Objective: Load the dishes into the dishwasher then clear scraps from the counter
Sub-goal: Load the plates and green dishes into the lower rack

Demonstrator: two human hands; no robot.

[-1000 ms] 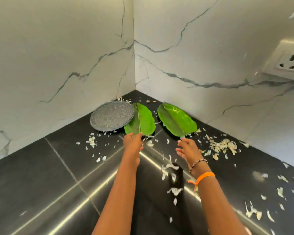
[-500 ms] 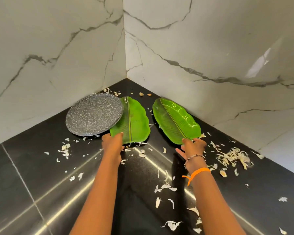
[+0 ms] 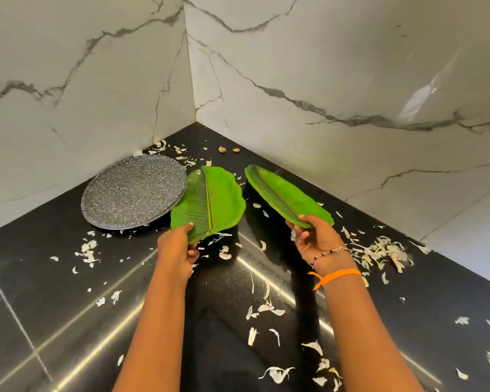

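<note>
Two green leaf-shaped plates lie in the corner of the black counter (image 3: 54, 284). My left hand (image 3: 178, 250) grips the near end of the left leaf plate (image 3: 210, 202), which overlaps the rim of a speckled grey round plate (image 3: 130, 190). My right hand (image 3: 314, 239) grips the near end of the right leaf plate (image 3: 283, 193), thumb on top, and this plate is tilted up off the counter. Pale vegetable scraps (image 3: 379, 253) are scattered over the counter around both hands.
Marble-patterned walls (image 3: 323, 80) close the corner behind the plates. A heap of scraps lies right of my right hand, and more peels (image 3: 266, 309) lie between my forearms. Two small brown bits (image 3: 228, 149) sit near the corner.
Both hands reached the leaf plates and closed on their near ends. The right leaf plate has lifted and tilted off the counter. The camera has moved closer.
</note>
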